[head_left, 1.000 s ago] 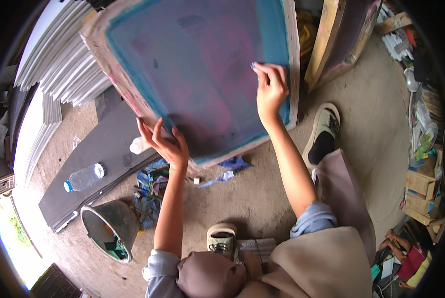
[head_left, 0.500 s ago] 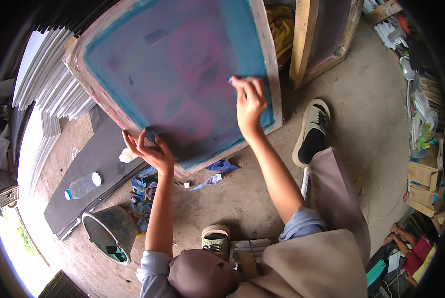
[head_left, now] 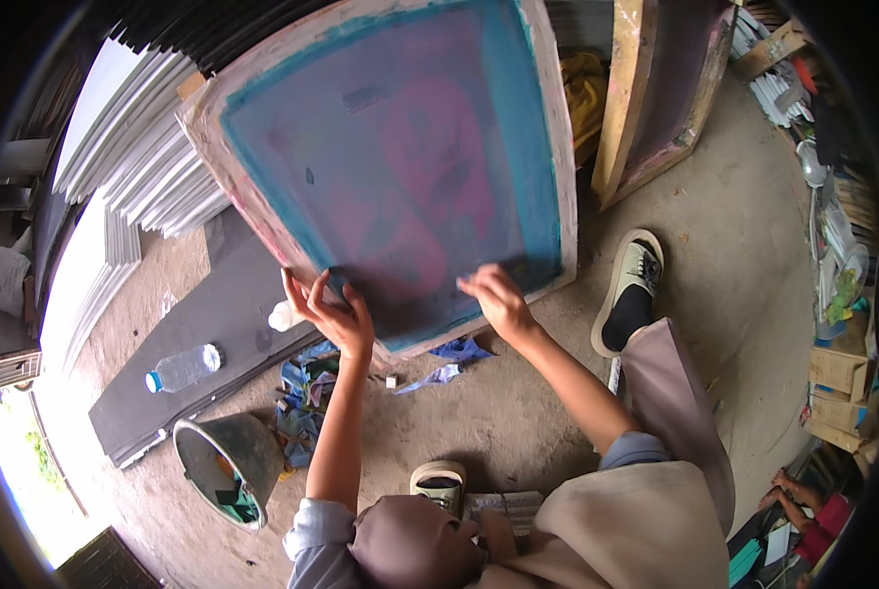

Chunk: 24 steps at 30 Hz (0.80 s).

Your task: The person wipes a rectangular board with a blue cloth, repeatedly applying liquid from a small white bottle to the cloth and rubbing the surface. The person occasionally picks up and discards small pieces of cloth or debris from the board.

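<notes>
A tilted screen printing frame (head_left: 292, 187) stands before me, its mesh grey-purple with a faded pink design and a teal border. My left hand (head_left: 336, 314) is at its lower left edge, fingers spread across the wooden rail, holding it. Over the lower right of the mesh is my right hand (head_left: 503, 302), slightly blurred, fingers pinched together. A tiny pale bit shows at its fingertips, too small to name.
Left lie a clear bottle (head_left: 184, 368), a white bottle (head_left: 284, 316), crumpled rags (head_left: 307, 393) and a bucket (head_left: 248, 447). White sheets (head_left: 155, 147) are stacked behind. Another wooden frame (head_left: 624, 98) leans at right. A person's hands (head_left: 788, 491) show at lower right.
My right hand has moved down the mesh from the right side to near the lower edge. My left hand stays at the frame's edge, while the whole view has shifted slightly.
</notes>
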Tool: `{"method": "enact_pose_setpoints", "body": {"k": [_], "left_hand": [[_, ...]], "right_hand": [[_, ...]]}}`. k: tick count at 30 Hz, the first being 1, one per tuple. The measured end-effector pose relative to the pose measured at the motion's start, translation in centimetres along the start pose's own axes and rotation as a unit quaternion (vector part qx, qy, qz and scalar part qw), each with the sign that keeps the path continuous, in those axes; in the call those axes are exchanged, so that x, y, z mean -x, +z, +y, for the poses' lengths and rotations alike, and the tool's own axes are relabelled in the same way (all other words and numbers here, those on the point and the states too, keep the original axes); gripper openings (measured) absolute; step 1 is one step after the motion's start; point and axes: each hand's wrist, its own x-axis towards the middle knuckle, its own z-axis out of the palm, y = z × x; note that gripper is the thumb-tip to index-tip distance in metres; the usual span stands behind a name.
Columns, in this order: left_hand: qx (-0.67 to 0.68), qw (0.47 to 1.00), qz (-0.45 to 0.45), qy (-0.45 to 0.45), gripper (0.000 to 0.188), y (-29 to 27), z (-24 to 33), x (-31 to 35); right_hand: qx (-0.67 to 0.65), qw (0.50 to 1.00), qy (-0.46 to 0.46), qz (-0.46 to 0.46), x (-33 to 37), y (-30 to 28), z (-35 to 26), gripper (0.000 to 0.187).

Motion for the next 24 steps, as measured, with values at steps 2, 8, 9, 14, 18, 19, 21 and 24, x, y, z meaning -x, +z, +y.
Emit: {"method": "enact_pose_setpoints", "body": {"k": [2, 8, 9, 14, 18, 19, 21, 24], "left_hand": [[-0.019, 1.0, 0.003, -0.01, 0.04, -0.8, -0.9, 0.3], [-0.006, 1.0, 0.001, -0.013, 0.039, -0.6, -0.2, -0.1], [-0.015, 1.0, -0.003, -0.016, 0.038, -0.8, -0.3, -0.1], [-0.009, 1.0, -0.002, -0.011, 0.038, -0.7, -0.5, -0.1], [-0.011, 1.0, 0.0, -0.016, 0.037, -0.6, -0.2, 0.1], [-0.016, 1.0, 0.001, -0.01, 0.037, -1.1, -0.6, -0.1], [-0.019, 1.0, 0.001, -0.012, 0.036, -0.8, -0.3, 0.0], [-0.035, 0.999, -0.003, -0.023, 0.036, -0.8, -0.3, 0.0]], "right_hand": [[0.03, 0.999, 0.001, -0.019, 0.1, -1.8, 0.9, 0.018], [0.067, 0.986, 0.133, 0.08, -0.7, -2.2, 0.0, 0.015], [0.056, 0.994, 0.072, 0.054, -0.8, -2.7, 0.4, 0.013], [0.082, 0.945, 0.251, 0.193, -1.1, -1.1, -0.4, 0.012], [0.126, 0.982, 0.108, 0.087, 0.3, -3.3, 1.7, 0.012], [0.105, 0.959, 0.202, 0.171, -0.9, -2.5, 1.0, 0.014], [0.106, 0.938, 0.251, 0.214, -0.9, -1.5, 0.3, 0.017], [0.038, 0.998, 0.054, 0.013, 0.3, -1.9, 0.0, 0.014]]}}
